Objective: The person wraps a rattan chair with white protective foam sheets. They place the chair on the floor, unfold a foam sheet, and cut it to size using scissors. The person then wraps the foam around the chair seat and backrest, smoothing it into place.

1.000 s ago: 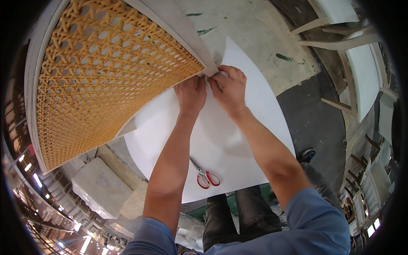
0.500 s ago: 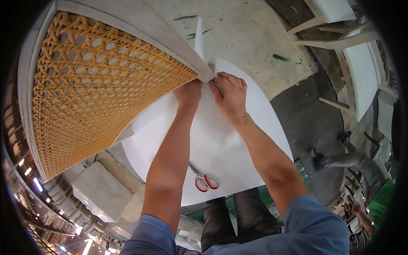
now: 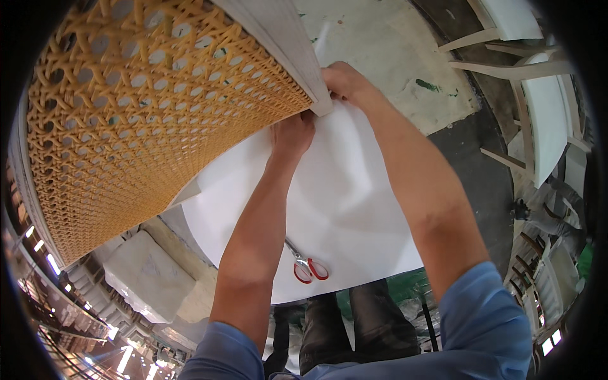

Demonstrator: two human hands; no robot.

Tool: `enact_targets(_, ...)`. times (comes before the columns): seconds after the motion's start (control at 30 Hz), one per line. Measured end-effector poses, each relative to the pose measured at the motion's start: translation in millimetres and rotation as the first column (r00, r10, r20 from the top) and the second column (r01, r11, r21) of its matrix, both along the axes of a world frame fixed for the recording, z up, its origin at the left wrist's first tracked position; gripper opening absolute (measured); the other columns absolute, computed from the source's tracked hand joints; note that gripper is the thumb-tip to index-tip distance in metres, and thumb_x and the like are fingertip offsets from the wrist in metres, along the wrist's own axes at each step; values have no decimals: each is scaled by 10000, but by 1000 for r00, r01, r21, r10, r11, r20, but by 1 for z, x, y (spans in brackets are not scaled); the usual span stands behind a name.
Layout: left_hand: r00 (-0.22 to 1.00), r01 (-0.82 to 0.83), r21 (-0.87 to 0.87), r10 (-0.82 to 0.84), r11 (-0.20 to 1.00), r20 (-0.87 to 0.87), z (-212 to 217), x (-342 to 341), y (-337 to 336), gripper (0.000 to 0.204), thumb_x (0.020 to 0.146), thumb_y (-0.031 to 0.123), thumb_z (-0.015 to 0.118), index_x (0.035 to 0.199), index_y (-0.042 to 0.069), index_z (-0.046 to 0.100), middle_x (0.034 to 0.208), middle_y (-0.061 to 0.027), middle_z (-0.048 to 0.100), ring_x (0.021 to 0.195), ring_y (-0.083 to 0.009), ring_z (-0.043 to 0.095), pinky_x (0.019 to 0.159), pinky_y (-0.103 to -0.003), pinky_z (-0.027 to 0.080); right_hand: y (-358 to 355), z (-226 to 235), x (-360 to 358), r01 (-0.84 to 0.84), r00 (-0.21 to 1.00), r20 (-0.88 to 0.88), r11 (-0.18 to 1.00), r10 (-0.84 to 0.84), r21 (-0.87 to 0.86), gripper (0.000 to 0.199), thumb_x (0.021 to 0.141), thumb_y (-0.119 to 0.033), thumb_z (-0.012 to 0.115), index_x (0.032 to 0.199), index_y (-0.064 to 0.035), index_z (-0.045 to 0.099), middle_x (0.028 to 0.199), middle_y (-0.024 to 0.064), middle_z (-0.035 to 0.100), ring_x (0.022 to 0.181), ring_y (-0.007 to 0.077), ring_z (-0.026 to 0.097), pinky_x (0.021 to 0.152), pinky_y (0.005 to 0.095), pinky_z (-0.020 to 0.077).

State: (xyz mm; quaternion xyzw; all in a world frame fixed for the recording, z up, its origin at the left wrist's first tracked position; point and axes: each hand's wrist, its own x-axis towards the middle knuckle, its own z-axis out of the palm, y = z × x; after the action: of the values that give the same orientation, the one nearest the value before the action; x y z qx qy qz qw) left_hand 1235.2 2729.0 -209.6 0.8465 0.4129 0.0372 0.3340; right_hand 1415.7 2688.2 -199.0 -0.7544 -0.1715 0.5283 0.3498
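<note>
At frame edge [image 3: 296, 54], right hand [image 3: 344, 81]; floor [image 3: 396, 57] beyond

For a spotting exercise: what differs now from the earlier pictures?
The right hand has moved farther from the body, along the wooden frame. The left hand stays by the lower edge of the woven cane panel; the red-handled scissors still lie on the white sheet.
</note>
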Motion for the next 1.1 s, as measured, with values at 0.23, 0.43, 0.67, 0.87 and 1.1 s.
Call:
enact_targets(0.23,978,-90,161,56,983,202,3,24,-31,226,926,156,691,1101,17,719,1068,-179,721,1095,-381,615,1015,-500,442,20,-77,35,-88,986,-130,985,108,148,380,711,-335,821,643,-11,633,667,52,548,593,190,483,490,389,376)
enact_targets(0.43,996,23,273,-45,962,75,8,-5,-30,216,967,161,607,1073,11,722,1091,-178,722,1137,-373,603,1081,-545,373,26,-86,1,72,951,-299,997,-80,-38,173,753,-173,786,753,-23,701,718,65,618,636,194,557,560,411,425)
enact_targets(0.67,987,97,323,-50,941,-151,9,15,-20,400,1021,287,435,1184,17,681,1268,-209,659,1212,-371,587,1111,-548,354,-10,-69,18,181,974,125,980,-191,81,278,840,-184,731,1040,8,714,939,80,726,850,228,669,751,441,524)
enact_targets(0.87,979,25,-117,-48,993,-197,30,-5,1,347,953,210,557,1237,49,674,1351,-191,617,1306,-382,530,1123,-525,375,-49,-20,-62,356,909,51,834,-414,421,355,1029,-195,551,1208,93,657,1130,179,724,1029,211,661,945,309,489)
enact_targets(1.1,995,15,272,-42,962,92,27,-78,-46,494,972,231,617,1442,94,551,1572,-153,457,1501,-372,345,1234,-578,229,-73,-4,-37,143,852,451,946,-267,291,304,1033,-181,559,1180,61,671,1140,142,721,1076,219,649,989,331,474)
